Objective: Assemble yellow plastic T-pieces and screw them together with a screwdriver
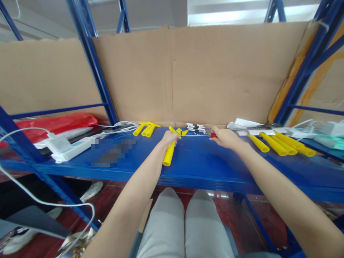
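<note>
My left hand [170, 137] is closed around a yellow T-shaped plastic handle [168, 156], whose hollow tube end points toward me. Further right, my right hand [225, 138] grips a screwdriver by its red handle [213, 135]. The thin shaft reaches left to the yellow crosspiece; whether its tip sits inside the plastic is too small to tell. Small yellow pieces [185, 132] lie just beyond my left hand. Behind the shaft are a stack of small white-and-black packets [195, 127] and some tiny loose parts.
Finished-looking yellow T-shaped handles [149, 129] lie at left, and several yellow tubes [278, 145] at right on the blue shelf [199, 168]. A white power strip [75, 148], cables and a red bag [59, 123] occupy the left end. Cardboard [215, 71] walls the back.
</note>
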Action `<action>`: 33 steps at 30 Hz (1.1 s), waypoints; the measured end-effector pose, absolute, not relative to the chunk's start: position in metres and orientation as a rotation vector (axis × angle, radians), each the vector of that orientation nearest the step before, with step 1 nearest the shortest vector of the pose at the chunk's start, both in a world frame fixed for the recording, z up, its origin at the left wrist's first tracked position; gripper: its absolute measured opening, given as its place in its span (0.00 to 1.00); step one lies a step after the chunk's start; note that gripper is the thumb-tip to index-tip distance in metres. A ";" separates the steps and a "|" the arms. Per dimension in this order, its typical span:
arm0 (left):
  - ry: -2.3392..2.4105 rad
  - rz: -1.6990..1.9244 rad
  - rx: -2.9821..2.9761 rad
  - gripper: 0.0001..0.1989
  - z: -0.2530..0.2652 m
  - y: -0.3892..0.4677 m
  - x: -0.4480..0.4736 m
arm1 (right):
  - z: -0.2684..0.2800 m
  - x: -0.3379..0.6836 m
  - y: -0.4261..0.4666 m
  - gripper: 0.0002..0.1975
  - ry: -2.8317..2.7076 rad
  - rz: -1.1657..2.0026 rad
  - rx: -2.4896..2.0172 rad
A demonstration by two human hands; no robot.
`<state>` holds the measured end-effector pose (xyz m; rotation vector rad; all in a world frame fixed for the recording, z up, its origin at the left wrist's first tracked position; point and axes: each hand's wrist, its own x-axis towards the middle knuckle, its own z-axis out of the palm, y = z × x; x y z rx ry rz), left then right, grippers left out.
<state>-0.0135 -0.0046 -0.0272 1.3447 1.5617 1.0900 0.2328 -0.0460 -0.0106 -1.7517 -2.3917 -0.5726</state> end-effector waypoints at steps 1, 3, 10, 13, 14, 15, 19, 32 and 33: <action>1.569 1.084 1.339 0.08 -0.026 -0.005 -0.013 | -0.012 0.233 -0.044 0.12 -2.407 -0.550 -1.744; 1.577 1.073 1.328 0.07 -0.024 -0.007 -0.013 | -0.013 0.235 -0.040 0.12 -2.450 -0.538 -1.702; 1.592 1.057 1.374 0.07 -0.024 -0.008 -0.013 | -0.009 0.234 -0.048 0.12 -2.424 -0.639 -1.684; 1.575 1.066 1.399 0.08 -0.025 -0.009 -0.013 | -0.007 0.232 -0.052 0.13 -2.394 -0.649 -1.778; 1.573 1.067 1.404 0.09 -0.024 -0.009 -0.013 | -0.007 0.232 -0.052 0.13 -2.401 -0.628 -1.784; 1.578 1.065 1.403 0.09 -0.024 -0.009 -0.013 | -0.007 0.232 -0.051 0.13 -2.414 -0.600 -1.775; 1.622 1.037 1.407 0.09 -0.023 -0.010 -0.014 | -0.008 0.233 -0.048 0.13 -2.468 -0.534 -1.691; 1.620 1.054 1.423 0.08 -0.027 -0.006 -0.013 | -0.006 0.237 -0.049 0.08 -2.393 -0.757 -1.539; 1.619 1.058 1.423 0.08 -0.027 -0.007 -0.013 | -0.006 0.237 -0.049 0.09 -2.388 -0.767 -1.551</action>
